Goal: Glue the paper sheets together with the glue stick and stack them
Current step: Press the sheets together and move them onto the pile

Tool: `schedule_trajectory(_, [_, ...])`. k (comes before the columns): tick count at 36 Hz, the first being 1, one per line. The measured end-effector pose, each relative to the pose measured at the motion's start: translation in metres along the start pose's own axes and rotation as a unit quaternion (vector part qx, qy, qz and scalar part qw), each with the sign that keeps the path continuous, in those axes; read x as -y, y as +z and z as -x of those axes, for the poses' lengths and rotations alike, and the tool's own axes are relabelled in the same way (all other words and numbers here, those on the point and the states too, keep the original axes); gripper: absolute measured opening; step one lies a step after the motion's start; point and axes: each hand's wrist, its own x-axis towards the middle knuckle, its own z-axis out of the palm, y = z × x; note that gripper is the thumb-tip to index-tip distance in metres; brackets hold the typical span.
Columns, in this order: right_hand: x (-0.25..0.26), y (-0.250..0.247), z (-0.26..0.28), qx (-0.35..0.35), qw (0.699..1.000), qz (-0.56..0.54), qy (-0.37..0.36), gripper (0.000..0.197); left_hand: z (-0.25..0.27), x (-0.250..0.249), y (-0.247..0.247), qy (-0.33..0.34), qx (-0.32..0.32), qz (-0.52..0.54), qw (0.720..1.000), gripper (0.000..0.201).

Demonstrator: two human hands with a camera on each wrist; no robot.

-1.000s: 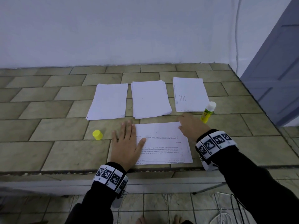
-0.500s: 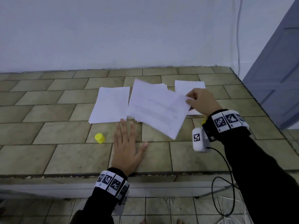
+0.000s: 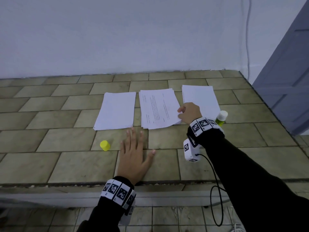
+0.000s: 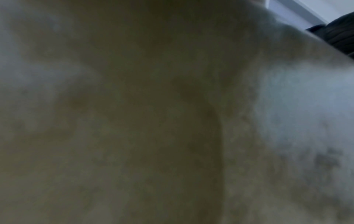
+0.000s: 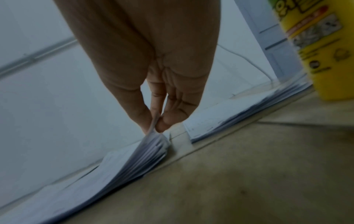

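Right hand (image 3: 189, 113): the printed top sheet (image 3: 158, 108) of the middle stack is pinched at its 3 o'clock edge.
Left hand (image 3: 133, 156): laid flat, fingers spread, on the tiled table (image 3: 66, 164).
Glue stick (image 3: 221, 118): stood uncapped at 3 o'clock of the right hand.
Yellow cap (image 3: 105, 145): at 9 o'clock of the left hand.

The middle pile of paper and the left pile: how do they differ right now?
The middle pile shows printed lines on top; the left pile looks blank. The middle pile's near right corner is pinched and lifted by the right hand; the left pile lies flat, untouched. The middle pile's edges are fanned, the left pile's neater. Both are white sheets on the tiled table.
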Motion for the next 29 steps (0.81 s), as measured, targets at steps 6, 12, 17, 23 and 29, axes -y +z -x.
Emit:
schedule_trajectory(6, [0.005, 0.007, -0.001, 0.011, 0.997, 0.075, -0.011, 0.024, -0.001, -0.002, -0.001, -0.008, 0.018, 0.009, 1.000, 0.098])
schedule_trajectory(12, [0.011, 0.010, 0.003, 0.051, 0.982, 0.183, -0.015, 0.025, -0.001, -0.003, -0.004, -0.011, 0.038, -0.019, 0.999, 0.104])
schedule_trajectory(17, [0.011, 0.011, 0.013, 0.002, 0.980, 0.197, -0.037, 0.028, -0.001, -0.003, -0.006, -0.011, 0.044, -0.019, 0.999, 0.104])
schedule_trajectory(23, [0.010, -0.020, 0.037, -0.128, 0.972, 0.138, -0.137, 0.026, -0.005, -0.009, -0.030, -0.032, 0.017, -0.046, 0.998, 0.089])
schedule_trajectory(29, [-0.010, -0.051, 0.059, -0.296, 0.935, 0.163, -0.109, 0.035, -0.033, -0.017, -0.093, -0.058, -0.031, -0.057, 0.996, 0.067])
